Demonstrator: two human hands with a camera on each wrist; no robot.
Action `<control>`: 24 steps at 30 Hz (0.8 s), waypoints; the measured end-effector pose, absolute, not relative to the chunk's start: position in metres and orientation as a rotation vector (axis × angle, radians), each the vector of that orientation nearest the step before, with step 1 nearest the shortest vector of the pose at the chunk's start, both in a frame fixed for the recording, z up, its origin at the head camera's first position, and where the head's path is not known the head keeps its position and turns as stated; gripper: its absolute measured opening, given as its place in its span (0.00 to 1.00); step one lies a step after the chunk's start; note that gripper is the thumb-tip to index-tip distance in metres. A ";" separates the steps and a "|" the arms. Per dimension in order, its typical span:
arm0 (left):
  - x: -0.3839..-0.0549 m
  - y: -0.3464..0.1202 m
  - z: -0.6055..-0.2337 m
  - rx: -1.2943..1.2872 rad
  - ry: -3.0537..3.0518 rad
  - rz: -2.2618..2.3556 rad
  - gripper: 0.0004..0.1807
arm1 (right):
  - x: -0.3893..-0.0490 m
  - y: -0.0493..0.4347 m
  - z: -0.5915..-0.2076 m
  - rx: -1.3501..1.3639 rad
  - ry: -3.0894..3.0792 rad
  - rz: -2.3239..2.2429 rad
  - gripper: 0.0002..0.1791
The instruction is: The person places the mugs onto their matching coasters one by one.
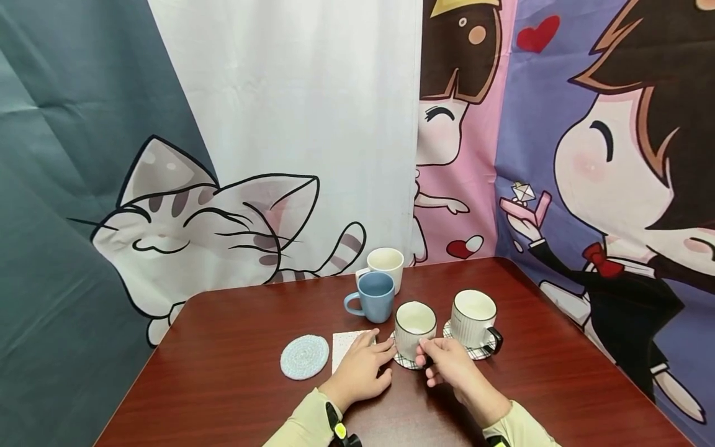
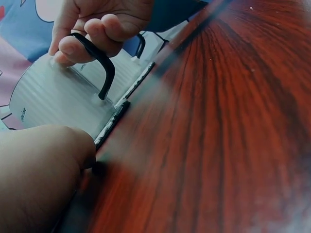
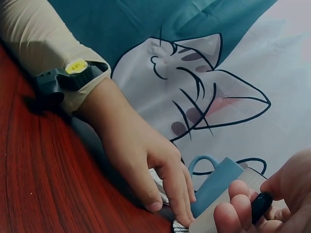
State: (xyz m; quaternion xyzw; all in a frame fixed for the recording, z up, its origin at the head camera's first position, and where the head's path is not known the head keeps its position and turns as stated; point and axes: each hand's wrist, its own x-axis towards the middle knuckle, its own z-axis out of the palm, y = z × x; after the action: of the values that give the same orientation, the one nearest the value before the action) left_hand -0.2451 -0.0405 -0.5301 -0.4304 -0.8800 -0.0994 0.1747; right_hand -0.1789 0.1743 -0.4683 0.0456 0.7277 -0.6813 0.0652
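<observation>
A white ribbed mug (image 1: 412, 338) with a dark rim stands upright on a round plaid coaster (image 1: 403, 363). My right hand (image 1: 451, 363) pinches its black handle (image 2: 109, 69) between thumb and fingers. To the left, my left hand (image 1: 362, 371) lies palm down with fingers spread, covering part of a white square coaster (image 1: 341, 341). Its fingertips reach the plaid coaster's left edge, seen also in the right wrist view. A second ribbed mug (image 1: 470, 323), black handle turned right, stands on another plaid coaster (image 1: 479, 354) to the right.
Behind the left hand stands a blue mug (image 1: 377, 299), with a plain white mug (image 1: 391, 261) just behind it. A light blue woven round coaster (image 1: 304, 357) lies left on the dark red wooden table (image 1: 223, 360). Printed cartoon curtains (image 1: 307, 112) hang beyond the table's edges.
</observation>
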 end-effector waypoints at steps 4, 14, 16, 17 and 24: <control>-0.243 -0.040 -0.528 -1.224 -2.495 -0.286 0.25 | -0.178 0.175 -0.468 0.141 2.203 -2.052 0.18; -0.244 -0.040 -0.532 -1.213 -2.482 -0.310 0.24 | -0.180 0.183 -0.472 0.017 2.316 -1.950 0.21; -0.244 -0.040 -0.533 -1.216 -2.477 -0.309 0.24 | -0.181 0.186 -0.474 -0.044 2.377 -1.907 0.21; -0.244 -0.040 -0.534 -1.217 -2.476 -0.310 0.24 | -0.182 0.187 -0.474 -0.083 2.416 -1.879 0.21; -0.244 -0.042 -0.532 -1.212 -2.474 -0.321 0.23 | -0.184 0.197 -0.463 -0.251 2.910 -1.419 0.17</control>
State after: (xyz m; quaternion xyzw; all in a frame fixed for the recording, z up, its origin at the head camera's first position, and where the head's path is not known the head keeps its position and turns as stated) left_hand -0.2437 -0.0420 -0.5315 -0.4295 -0.8770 -0.1139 0.1829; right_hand -0.1843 0.1971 -0.4629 -0.0773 0.8949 -0.4363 -0.0530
